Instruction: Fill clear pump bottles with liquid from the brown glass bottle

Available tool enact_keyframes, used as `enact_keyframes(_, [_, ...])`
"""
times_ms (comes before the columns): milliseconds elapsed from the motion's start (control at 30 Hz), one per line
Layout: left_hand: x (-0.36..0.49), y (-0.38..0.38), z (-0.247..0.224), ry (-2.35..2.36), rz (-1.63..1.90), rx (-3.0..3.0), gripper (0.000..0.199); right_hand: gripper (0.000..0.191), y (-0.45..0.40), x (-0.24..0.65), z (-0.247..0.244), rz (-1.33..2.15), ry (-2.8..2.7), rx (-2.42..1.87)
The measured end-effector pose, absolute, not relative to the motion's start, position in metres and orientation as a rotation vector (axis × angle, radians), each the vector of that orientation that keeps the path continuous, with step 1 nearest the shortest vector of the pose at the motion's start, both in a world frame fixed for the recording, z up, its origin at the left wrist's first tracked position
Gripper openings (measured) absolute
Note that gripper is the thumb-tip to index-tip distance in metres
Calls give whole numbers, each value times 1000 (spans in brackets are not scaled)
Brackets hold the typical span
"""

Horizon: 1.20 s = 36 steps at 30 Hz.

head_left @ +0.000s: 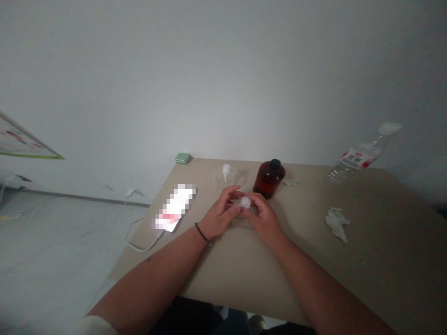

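Near the middle of the table, my left hand (223, 212) and my right hand (262, 216) close in from both sides on a small clear container with a round whitish top (246, 202). Both thumbs meet at the front of that top. The container's lower part is partly hidden by my fingers. Just behind my right hand stands a dark red-brown bottle (268, 180) with a black cap. Behind my left hand is a clear bottle with a white top (226, 171), its outline faint against the table.
A lit phone (176, 207) with a white cable (139, 250) lies left on the table (237, 274). A green case (182, 158) sits at the back left corner. To the right are a tall clear plastic bottle (359, 156) and crumpled tissue (337, 224). A wall rises behind.
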<state>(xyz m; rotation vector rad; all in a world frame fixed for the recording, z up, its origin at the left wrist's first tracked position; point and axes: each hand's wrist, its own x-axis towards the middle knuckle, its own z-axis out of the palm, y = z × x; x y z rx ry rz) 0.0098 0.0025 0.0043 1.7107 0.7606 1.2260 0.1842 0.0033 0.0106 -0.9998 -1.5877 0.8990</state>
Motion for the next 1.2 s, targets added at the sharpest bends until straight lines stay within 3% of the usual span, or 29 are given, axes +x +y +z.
enact_keyframes(433, [21,4,22,1072,1306,1470,32,24,1,178,11,844,-1619,-966])
enact_keyframes(700, [19,-5,11,1154,1407,1614,41,23,2,177,11,876,-1613,-932])
enact_keyframes(933, [13,-11,13,824,1162,2218,59,21,4,180,9,889,-1593,-950])
enact_keyframes(1200, [10,-2,9,830,1091,2252,67,23,4,178,7,976,-1513,-985])
